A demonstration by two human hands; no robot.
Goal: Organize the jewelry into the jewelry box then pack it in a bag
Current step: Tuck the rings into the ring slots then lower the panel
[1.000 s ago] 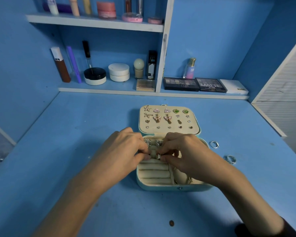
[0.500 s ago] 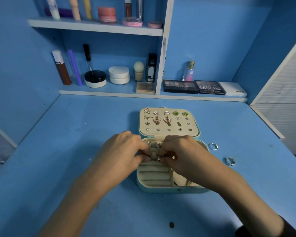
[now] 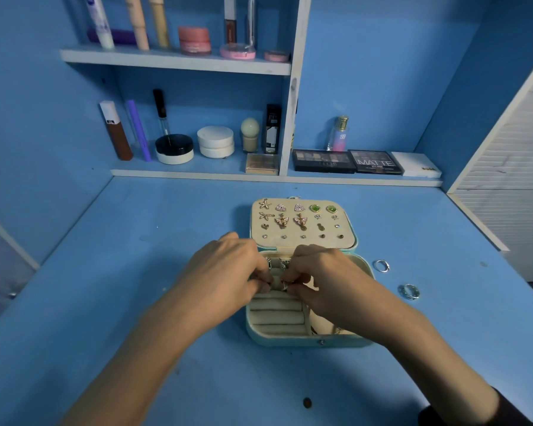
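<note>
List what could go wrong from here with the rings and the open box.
The small ring pinched by the right hand could slip between the ring rolls the left hand grips. The far silver ring and near silver ring on the table lie by the right forearm and could get swept off.

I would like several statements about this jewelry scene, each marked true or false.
The jewelry box is open. True.
Its lid holds no earrings. False: many earrings are pinned to the lid.
Two rings lie on the table right of the box. True.
Both hands rest flat on the table. False: the left hand and right hand work at the ring rolls.
A bag stands beside the box. False: none is visible.
</note>
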